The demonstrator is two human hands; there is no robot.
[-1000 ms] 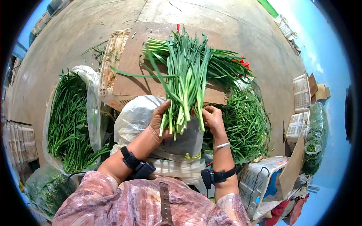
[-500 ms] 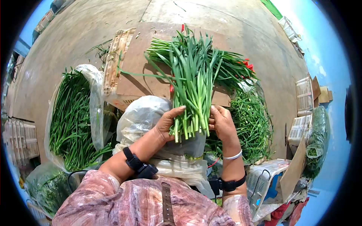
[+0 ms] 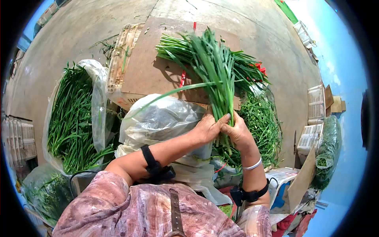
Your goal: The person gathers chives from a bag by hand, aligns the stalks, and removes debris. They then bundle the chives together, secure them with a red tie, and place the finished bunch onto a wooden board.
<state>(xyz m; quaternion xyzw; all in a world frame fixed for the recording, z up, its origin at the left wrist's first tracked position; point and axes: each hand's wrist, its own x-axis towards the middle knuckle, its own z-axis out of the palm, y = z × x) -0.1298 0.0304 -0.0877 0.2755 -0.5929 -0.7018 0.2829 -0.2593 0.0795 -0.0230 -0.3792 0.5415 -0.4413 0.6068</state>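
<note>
A bunch of garlic chives (image 3: 222,93), long flat green leaves with pale stalk ends toward me, stands upright in front of me. My left hand (image 3: 210,127) is closed round its lower left side. Against it, on the right, my right hand (image 3: 239,133) grips the same stalks, the thumbs close together. Stalk ends stick out below my fingers. One long leaf bends away to the left. Behind the bunch, more chives (image 3: 172,47) lie crosswise on a brown board (image 3: 138,81), over a red strap (image 3: 182,79).
A plastic-lined container of greens (image 3: 70,122) stands to the left, and a heap of loose greens (image 3: 263,128) to the right. White plastic sheeting (image 3: 158,114) covers something before me. Crates (image 3: 316,104) and a wrapped bundle (image 3: 328,148) line the right wall.
Both hands have come together round the stalks, the left moving right across. The bunch has shifted right and is gathered narrower, its stalk ends now mostly covered by my hands.
</note>
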